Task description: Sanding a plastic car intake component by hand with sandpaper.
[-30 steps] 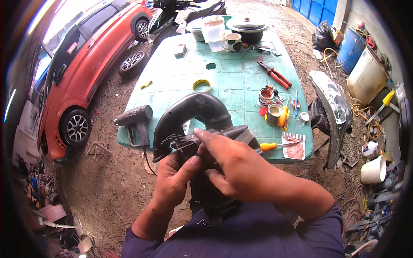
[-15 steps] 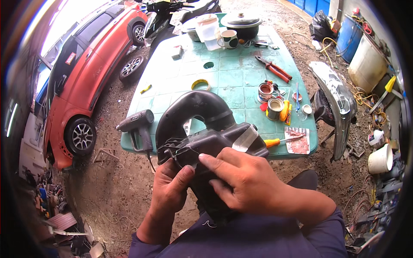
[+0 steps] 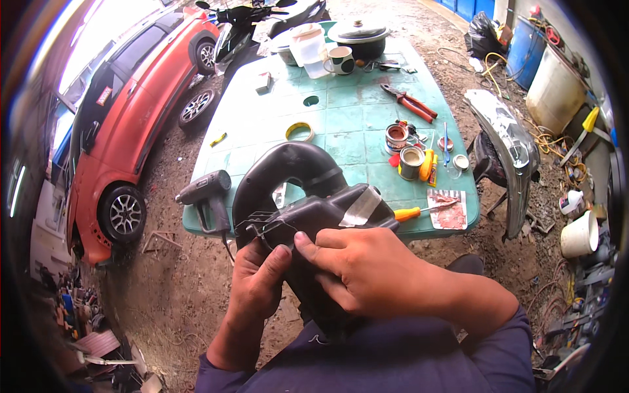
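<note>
A black plastic air duct with a thick curved pipe and a boxy body stands upright between my hands and the table. Its lower left edge is gripped by my left hand, thumb in front and fingers behind. My right hand is closed against the body, its index fingertip pressed to the front close to my left thumb. Whether something small lies under that fingertip is hidden. Thin pale lines show at the duct's left edge; I cannot tell what they are. A strip of silvery tape crosses the body.
On the green table lie a heat gun, tape roll, pliers, small open cans, an orange-handled tool, a mug and a pot. A headlight stands right; a red car left.
The view has shifted slightly, so the table and its things sit a little further left. My hands keep nearly the same hold, with the right fingers bent a little more.
</note>
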`<state>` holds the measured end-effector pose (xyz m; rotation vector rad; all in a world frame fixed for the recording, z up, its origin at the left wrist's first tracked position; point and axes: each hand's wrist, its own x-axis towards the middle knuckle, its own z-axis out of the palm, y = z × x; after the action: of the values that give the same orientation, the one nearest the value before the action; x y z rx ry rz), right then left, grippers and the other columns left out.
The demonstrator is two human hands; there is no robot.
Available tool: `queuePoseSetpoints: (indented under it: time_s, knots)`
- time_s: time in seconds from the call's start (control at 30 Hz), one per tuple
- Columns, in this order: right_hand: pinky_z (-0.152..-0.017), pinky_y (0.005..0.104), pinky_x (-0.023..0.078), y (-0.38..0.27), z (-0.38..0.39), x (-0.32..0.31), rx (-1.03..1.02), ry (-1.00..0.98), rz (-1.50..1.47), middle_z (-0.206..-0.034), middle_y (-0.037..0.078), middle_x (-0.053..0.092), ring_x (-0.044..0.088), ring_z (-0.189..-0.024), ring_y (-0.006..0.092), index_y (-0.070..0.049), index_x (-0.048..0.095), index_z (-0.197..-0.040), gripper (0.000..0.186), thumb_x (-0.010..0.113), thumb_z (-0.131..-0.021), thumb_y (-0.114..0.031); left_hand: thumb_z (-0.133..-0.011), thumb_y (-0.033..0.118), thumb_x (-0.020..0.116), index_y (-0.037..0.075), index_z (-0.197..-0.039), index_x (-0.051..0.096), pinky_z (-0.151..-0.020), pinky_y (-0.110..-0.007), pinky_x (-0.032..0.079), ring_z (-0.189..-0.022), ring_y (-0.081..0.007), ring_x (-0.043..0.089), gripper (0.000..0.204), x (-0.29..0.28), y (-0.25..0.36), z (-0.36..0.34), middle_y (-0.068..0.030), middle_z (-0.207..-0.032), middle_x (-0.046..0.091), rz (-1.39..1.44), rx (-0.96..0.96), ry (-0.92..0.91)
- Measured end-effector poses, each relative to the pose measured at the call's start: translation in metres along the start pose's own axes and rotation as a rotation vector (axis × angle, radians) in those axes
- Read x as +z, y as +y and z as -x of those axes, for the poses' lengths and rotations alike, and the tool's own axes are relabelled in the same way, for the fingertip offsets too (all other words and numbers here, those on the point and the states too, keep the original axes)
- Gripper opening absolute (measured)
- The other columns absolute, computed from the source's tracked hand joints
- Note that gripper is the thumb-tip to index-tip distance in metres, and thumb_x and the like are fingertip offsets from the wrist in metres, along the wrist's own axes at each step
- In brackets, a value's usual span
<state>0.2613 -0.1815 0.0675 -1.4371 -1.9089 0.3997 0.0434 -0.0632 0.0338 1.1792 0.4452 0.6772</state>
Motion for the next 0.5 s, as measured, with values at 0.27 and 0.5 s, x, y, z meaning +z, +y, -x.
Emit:
queuePoseSetpoints:
  time_s: [0.27,0.5]
  knots:
    - [-0.083,0.049,0.064,0.009,0.018,-0.005,0.05,0.086,-0.073,-0.11,0.017,0.072,0.077,-0.096,0.0386,0.0,0.067,-0.151,0.057,0.078,-0.1,-0.021,-0.117,0.017,0.066,-0.003,-0.15,0.067,-0.113,-0.041,0.059,-0.126,-0.0244,0.076,0.039,0.0,0.001,-0.004,-0.015,-0.139,0.077,0.045,-0.046,0.079]
    - [-0.092,0.0488,0.061,0.065,0.073,-0.032,0.413,0.176,0.285,-0.114,0.017,0.071,0.073,-0.106,0.0365,-0.002,0.074,-0.138,0.044,0.079,-0.096,-0.015,-0.116,0.018,0.069,-0.004,-0.146,0.07,-0.114,-0.046,0.06,-0.127,-0.0282,0.076,0.037,0.0,0.005,-0.008,-0.0173,-0.14,0.078,0.074,-0.052,0.093]
